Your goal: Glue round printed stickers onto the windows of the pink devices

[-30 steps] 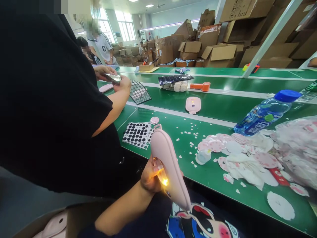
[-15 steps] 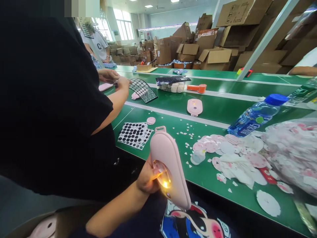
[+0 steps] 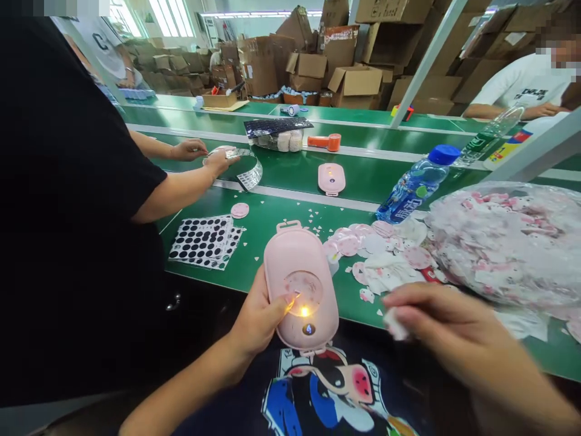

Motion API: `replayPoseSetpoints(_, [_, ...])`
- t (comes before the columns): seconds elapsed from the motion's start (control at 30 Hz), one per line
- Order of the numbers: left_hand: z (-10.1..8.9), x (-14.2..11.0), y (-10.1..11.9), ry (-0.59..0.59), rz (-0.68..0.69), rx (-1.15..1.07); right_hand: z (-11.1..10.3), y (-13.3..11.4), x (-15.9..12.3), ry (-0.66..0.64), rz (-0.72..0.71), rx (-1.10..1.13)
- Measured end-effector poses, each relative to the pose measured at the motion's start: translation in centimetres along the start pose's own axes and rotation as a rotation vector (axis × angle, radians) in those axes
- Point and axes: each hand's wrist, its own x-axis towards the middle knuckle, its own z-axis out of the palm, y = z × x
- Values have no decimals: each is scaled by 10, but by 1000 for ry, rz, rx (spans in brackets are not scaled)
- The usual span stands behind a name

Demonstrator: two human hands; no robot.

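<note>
Beyond, cardboard boxes (image 3: 354,82), green conveyor (image 3: 290,175), pink scraps (image 3: 349,245)

The right hand (image 3: 458,345) has come into view, fingertips pinching a white paper scrap (image 3: 396,324), and the pink oval device (image 3: 301,290) now faces up beside those fingertips, resting against the left fingers (image 3: 267,306).

The left hand (image 3: 258,315) holds a plastic device (image 3: 302,297) above the near edge of the worktop (image 3: 258,242). Left of it lie sticker sheets (image 3: 203,241); right of it, the right hand (image 3: 440,327) and a plastic bag (image 3: 503,245). Behind the bag lies a water bottle (image 3: 415,184).
</note>
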Motion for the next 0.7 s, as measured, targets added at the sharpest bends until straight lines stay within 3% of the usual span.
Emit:
replayPoseSetpoints(0.03, [2, -1, -1, -10, -6, 7, 15, -7, 3, -119, 108, 132])
replayPoseSetpoints(0.1, [3, -5, -2, -43, -24, 20, 40, -20, 9, -173, 155, 222])
replayPoseSetpoints(0.2, [2, -11, -3, -88, -77, 59, 61, -31, 17, -80, -7, 167])
replayPoseSetpoints(0.27, [1, -14, -4, -89, -105, 80, 66, -32, 21, -28, -82, 145])
replayPoseSetpoints(0.43, [-1, -17, -6, -61, -151, 104, 71, -26, 24, -46, 68, 189])
replayPoseSetpoints(0.7, [3, -12, -7, -42, -157, 119, 65, -28, 21, -24, 65, 330])
